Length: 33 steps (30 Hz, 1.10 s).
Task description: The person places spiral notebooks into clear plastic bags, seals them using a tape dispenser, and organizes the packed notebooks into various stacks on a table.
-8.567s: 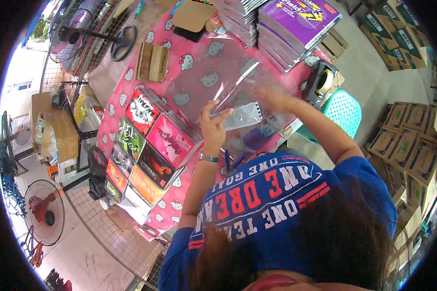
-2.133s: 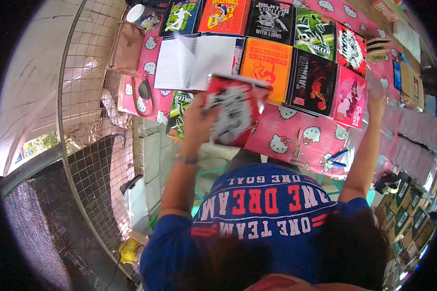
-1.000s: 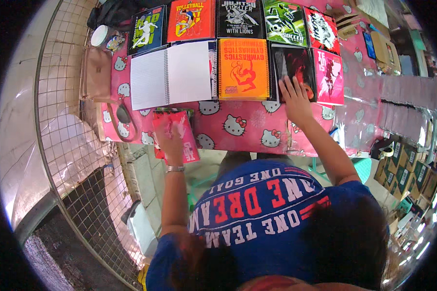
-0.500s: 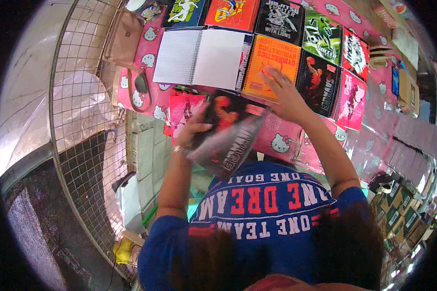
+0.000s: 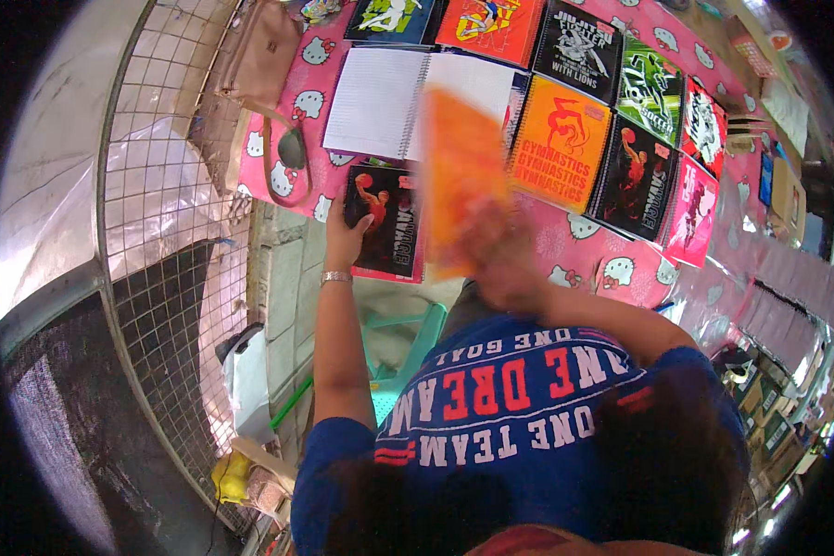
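Fingers (image 5: 343, 221) of left hand (image 5: 344, 239) press black notebook (image 5: 386, 222); right hand (image 5: 498, 261) lifts orange notebook (image 5: 461, 171).

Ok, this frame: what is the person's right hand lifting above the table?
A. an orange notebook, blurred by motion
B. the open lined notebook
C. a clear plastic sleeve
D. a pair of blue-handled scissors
A. The right hand holds up a blurred orange notebook over the pink tablecloth, while the left hand rests on a black notebook at the near table edge; the open lined notebook lies flat behind.

Head camera looking down (near table (image 5: 565, 246)).
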Motion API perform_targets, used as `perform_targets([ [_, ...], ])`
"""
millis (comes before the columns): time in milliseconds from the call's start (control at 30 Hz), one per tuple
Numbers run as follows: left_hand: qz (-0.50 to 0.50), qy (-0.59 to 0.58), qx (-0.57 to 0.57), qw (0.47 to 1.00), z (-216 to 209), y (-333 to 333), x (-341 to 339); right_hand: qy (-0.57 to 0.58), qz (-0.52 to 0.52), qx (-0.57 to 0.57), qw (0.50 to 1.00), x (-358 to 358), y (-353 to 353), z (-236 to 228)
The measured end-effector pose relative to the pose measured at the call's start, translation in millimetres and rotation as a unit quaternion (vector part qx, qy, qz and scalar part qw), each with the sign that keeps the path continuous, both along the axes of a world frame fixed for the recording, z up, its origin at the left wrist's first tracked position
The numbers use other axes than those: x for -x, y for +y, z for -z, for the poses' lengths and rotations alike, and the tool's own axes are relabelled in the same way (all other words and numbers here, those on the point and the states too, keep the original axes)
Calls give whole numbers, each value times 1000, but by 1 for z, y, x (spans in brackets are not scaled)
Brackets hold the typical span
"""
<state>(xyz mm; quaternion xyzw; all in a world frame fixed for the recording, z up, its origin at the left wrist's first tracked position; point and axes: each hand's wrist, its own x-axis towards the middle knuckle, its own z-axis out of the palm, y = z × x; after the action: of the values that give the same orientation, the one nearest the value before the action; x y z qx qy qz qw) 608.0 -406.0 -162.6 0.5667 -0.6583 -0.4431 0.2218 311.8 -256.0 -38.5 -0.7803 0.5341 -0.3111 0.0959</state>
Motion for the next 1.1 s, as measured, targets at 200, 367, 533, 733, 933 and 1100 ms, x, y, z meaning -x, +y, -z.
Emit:
perform_targets([
  [200,-182,443,-335,811,-35,-13,30,124,-118,-195,966,-102,-40,64],
  [367,85,-157,134,975,-6,1,14,196,101,-61,974,-37,-84,46],
  [533,70,-292,297,906,-51,1,79,346,-104,-445,820,38,-140,-20],
  [733,-60,166,116,977,-71,-58,142,104,42,154,982,8,-150,-50],
  [933,-305,-116,257,910,-40,-46,106,269,105,0,957,55,-97,67],
  [1100,-316,231,-93,916,-72,12,35,-72,-79,-114,988,56,-104,-61],
])
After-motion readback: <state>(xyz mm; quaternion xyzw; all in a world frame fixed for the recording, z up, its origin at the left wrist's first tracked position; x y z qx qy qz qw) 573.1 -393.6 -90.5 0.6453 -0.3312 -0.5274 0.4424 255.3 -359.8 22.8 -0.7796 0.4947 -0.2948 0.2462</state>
